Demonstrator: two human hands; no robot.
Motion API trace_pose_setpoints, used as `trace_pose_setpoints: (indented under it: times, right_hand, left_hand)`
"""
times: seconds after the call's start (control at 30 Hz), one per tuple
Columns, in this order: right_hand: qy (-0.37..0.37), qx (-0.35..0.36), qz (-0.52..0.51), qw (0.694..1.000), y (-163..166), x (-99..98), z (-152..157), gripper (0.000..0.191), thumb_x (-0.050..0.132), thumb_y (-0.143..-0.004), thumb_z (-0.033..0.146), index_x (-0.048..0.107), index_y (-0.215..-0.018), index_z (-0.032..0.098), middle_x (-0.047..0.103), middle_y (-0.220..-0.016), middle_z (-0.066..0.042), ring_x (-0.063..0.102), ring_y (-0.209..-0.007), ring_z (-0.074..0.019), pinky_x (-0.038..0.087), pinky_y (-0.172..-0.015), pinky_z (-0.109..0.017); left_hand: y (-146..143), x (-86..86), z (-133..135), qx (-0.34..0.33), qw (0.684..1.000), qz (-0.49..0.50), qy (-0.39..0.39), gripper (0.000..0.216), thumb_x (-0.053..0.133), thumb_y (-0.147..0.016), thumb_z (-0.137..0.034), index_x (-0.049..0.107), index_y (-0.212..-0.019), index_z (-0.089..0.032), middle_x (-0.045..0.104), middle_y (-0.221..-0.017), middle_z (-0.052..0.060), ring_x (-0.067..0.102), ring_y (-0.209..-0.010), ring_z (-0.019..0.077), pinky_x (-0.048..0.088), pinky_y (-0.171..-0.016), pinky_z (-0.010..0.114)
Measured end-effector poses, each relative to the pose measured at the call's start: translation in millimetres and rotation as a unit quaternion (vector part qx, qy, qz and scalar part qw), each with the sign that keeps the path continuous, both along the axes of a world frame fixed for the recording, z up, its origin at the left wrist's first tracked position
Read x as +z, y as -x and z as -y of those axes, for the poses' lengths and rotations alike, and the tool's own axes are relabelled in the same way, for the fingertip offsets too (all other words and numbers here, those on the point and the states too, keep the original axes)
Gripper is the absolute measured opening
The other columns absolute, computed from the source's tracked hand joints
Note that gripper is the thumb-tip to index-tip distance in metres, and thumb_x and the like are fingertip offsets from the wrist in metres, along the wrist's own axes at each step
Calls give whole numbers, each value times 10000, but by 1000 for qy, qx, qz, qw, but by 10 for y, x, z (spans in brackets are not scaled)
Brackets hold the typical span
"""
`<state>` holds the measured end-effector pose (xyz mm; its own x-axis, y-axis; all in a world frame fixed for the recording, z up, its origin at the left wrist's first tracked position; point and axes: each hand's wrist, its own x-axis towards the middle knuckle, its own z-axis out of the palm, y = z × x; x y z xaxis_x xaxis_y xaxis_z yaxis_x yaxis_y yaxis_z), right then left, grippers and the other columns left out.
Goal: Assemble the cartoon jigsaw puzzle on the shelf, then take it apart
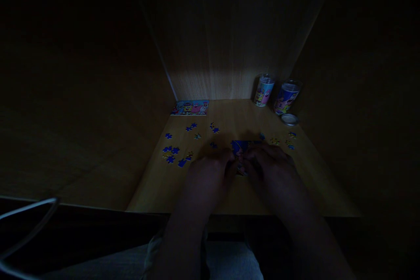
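Observation:
In the dim head view, a partly joined jigsaw puzzle (242,145), blue with pink figures, lies on the wooden tabletop (226,201). My left hand (210,173) is closed at its left edge, thumb and fingers drawn together. On the other side, my right hand (274,168) bends its fingers over the puzzle's right part, the fingertips gripping it. Both hands cover much of the puzzle, and the darkness hides whether a loose piece is between the fingers. Just beyond my left hand lies a loose blue puzzle piece (213,145).
Loose puzzle pieces (170,159) lie scattered at the left, with several more yellowish pieces (274,141) at the right. A cartoon picture card (190,108) rests at the back left. Two printed cans (263,92) and a round lid (289,119) stand back right. Wooden panels enclose the tabletop.

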<state>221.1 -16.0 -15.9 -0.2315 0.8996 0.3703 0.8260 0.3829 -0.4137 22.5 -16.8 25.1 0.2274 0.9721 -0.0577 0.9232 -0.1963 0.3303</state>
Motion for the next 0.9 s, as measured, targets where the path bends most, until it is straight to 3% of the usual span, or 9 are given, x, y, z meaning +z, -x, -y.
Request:
trace_pose_setpoints:
  times: [0.43, 0.63, 0.9]
  right_hand:
    - [8, -10, 55, 998, 28, 14, 20, 58, 663, -1084, 292, 705, -1073, 253, 778, -1228, -101, 688, -1150, -342, 513, -1007, -527]
    - [8, -1, 39, 999, 9, 5, -9, 49, 669, -1072, 292, 705, -1054, 264, 785, -1174, -85, 702, -1105, -315, 519, -992, -499]
    - [-5, -9, 24, 1000, 27, 13, 1, 131, 602, -1107, 291, 728, -1090, 260, 771, -1268, -107, 694, -1181, -325, 518, -1059, -534]
  left_hand:
    - [-2, 11, -19, -1, 1000, 1, 10, 143, 622, -1123, -375, 743, -1133, -299, 859, -1068, 18, 815, -927, 266, 479, -718, 346]
    - [-8, 14, -24, 4, 1000, 11, 0, 151, 627, -1124, -384, 745, -1124, -291, 863, -1078, 21, 817, -952, 253, 497, -744, 335]
    - [0, 19, -18, -5, 1000, 5, -1, 173, 606, -1122, -373, 760, -1149, -299, 863, -1065, 20, 822, -941, 259, 512, -748, 341]
